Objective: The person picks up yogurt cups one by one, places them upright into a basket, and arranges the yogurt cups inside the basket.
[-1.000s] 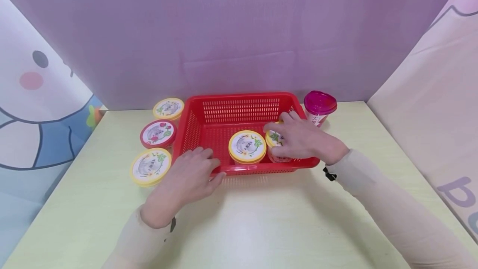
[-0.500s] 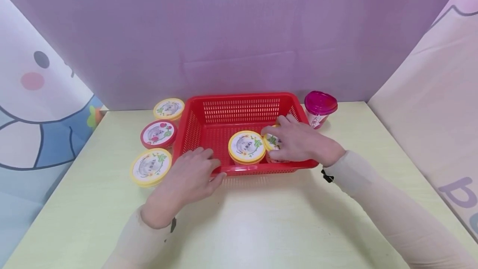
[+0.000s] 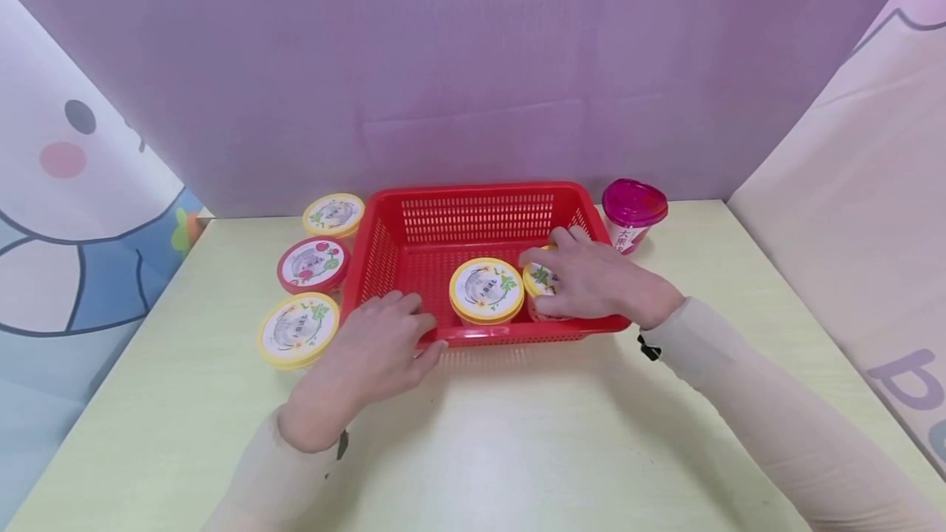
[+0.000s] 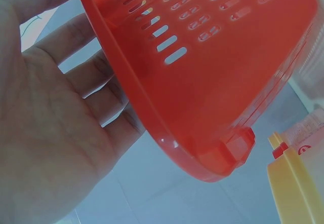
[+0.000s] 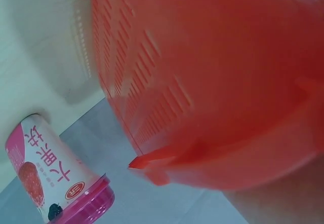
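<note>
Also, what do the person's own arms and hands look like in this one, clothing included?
The left sleeve and right sleeve are long, plain and pale cream, ending near the wrists. The left black piece and right black piece by the sleeve ends are small, perhaps wrist-strap parts. The left hand and right hand wear no gloves.

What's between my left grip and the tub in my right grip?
The head view shows another yellow-lidded tub standing in the red basket, between your left grip and the held tub in your right grip.
</note>
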{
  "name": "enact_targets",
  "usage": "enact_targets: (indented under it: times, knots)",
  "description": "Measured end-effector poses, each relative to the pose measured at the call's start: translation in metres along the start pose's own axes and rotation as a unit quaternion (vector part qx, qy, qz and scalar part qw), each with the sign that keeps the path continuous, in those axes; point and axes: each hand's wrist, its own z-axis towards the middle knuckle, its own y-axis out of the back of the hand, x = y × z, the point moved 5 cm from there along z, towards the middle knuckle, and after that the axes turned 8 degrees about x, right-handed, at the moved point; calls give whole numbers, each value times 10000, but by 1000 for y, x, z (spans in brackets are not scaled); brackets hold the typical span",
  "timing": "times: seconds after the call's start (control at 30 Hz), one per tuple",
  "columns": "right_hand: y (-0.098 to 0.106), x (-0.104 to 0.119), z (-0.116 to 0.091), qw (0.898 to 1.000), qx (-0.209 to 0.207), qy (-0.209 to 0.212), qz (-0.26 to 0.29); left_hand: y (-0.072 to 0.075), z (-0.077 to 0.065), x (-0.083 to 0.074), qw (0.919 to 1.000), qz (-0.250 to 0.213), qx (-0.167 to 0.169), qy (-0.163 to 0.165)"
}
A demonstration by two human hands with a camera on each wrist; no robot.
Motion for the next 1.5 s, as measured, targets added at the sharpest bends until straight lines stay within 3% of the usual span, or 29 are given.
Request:
enact_targets:
  times: [0.93,1.5]
  knots:
    - [-5,3,5,9989,329,-307,-134,-1,0,0,10000,-15,40,-6]
    - [-3,2,-1,9974,707,-161,1,-1,1,1,10000,-47,50,34]
